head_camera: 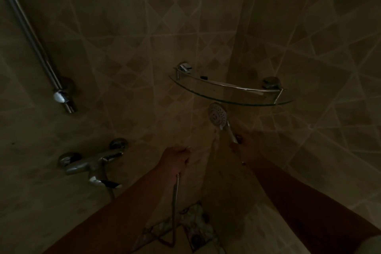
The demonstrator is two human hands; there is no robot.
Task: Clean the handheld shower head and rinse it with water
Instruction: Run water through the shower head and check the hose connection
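The handheld shower head (217, 116) is chrome with a round white spray face turned towards me, and it sits just under the glass shelf. My right hand (247, 149) grips its handle from below. A thin trickle of water runs down from the head. My left hand (176, 159) is closed on the metal shower hose (174, 202), which hangs down from my fist towards the floor. The room is very dim.
A glass corner shelf (231, 97) with a chrome rail is fixed in the tiled corner. A chrome mixer tap (90, 164) is mounted at the lower left. A chrome riser rail (39, 51) runs along the left wall. A floor drain (195, 237) lies below.
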